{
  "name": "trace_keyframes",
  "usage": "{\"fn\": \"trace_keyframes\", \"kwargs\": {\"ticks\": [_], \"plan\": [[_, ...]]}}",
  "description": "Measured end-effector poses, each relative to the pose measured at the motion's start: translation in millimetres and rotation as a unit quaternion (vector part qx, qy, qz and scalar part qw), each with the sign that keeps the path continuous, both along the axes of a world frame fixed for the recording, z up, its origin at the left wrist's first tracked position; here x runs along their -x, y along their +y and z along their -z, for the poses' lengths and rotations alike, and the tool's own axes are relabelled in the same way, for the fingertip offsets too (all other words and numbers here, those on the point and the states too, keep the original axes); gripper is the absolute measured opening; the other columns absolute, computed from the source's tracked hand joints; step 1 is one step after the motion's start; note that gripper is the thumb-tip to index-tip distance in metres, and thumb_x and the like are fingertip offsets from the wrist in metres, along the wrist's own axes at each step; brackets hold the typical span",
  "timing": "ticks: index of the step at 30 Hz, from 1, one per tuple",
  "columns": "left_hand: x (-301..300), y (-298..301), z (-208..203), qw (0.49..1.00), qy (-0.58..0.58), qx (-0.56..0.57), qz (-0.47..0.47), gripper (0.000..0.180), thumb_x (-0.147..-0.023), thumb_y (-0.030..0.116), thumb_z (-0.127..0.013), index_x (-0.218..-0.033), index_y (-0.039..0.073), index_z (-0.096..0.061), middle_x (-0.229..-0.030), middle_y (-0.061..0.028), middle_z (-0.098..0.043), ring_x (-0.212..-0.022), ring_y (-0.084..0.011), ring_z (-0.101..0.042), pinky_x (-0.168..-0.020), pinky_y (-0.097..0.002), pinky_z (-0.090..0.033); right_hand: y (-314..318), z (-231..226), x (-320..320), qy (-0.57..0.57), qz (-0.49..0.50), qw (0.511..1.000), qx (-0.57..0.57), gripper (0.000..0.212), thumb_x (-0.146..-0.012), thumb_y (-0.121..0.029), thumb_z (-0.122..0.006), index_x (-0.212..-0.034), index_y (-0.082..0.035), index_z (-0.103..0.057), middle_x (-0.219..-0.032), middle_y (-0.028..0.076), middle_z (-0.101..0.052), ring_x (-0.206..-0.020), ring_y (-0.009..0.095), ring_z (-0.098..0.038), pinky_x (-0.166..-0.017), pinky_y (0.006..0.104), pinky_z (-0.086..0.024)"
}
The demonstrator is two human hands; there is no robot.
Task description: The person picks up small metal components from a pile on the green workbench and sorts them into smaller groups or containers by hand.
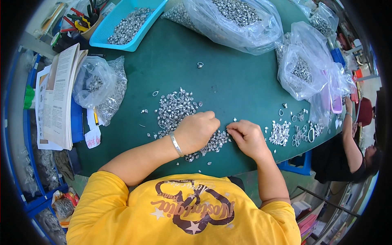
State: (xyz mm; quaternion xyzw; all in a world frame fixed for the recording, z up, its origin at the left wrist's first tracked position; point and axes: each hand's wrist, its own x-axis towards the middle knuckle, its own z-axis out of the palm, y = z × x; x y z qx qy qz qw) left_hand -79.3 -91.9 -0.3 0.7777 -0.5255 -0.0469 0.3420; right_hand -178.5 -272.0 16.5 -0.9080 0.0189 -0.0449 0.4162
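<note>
A heap of small silvery metal pieces [173, 110], many oval and cup-shaped, lies on the green table in front of me. My left hand [197, 131], a metal bangle [176, 145] on its wrist, rests on this heap with its fingers curled closed; what they hold is hidden. Just right of the heap, my right hand [247, 138] pinches with thumb and forefinger at the table surface. Whatever is in that pinch is too small to make out. A single loose metal piece [234, 119] sits just beyond its fingertips.
Smaller groups of metal parts [279, 133] lie to the right. Plastic bags of parts [237, 20] and a turquoise basket [141, 38] stand at the back. Papers [57, 98] and another bag [116, 92] are at left. A co-worker [343, 151] sits at far right.
</note>
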Motion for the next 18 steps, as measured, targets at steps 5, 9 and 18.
{"fn": "trace_keyframes", "kwargs": {"ticks": [5, 9, 18], "plan": [[-16, 11, -19, 0.868, 0.485, 0.090, -0.049, 0.006, -0.078, 0.004, -0.053, -0.079, 0.004, -0.059, -0.065, -0.0041, -0.053, -0.055, -0.0126, -0.051, -0.049, -0.0261, -0.043, -26, -1, 1, 0.169, 0.028, 0.803, -0.570, 0.010, -0.079, -0.007, -0.061, -0.085, 0.000, -0.066, -0.069, 0.003, -0.060, -0.055, 0.009, -0.052, -0.049, 0.0238, -0.041], [-14, 12, -21, 0.840, 0.534, 0.057, -0.077, 0.006, -0.077, 0.005, -0.057, -0.080, 0.002, -0.061, -0.063, -0.0016, -0.053, -0.052, -0.0095, -0.049, -0.049, -0.0265, -0.042, 2, -6, -5, 0.112, 0.004, 0.988, -0.110, 0.010, -0.078, -0.007, -0.062, -0.085, -0.001, -0.067, -0.069, 0.011, -0.062, -0.057, 0.016, -0.058, -0.054, 0.0284, -0.045], [3, 3, -2, 0.999, 0.016, -0.038, -0.006, 0.005, -0.075, 0.009, -0.066, -0.079, 0.006, -0.064, -0.071, -0.0094, -0.053, -0.065, -0.0257, -0.057, -0.055, -0.0341, -0.047, 9, 0, -1, 0.007, -0.038, 0.995, 0.090, 0.006, -0.077, -0.010, -0.063, -0.081, -0.007, -0.066, -0.069, 0.009, -0.062, -0.063, 0.026, -0.060, -0.058, 0.0335, -0.049]]}}
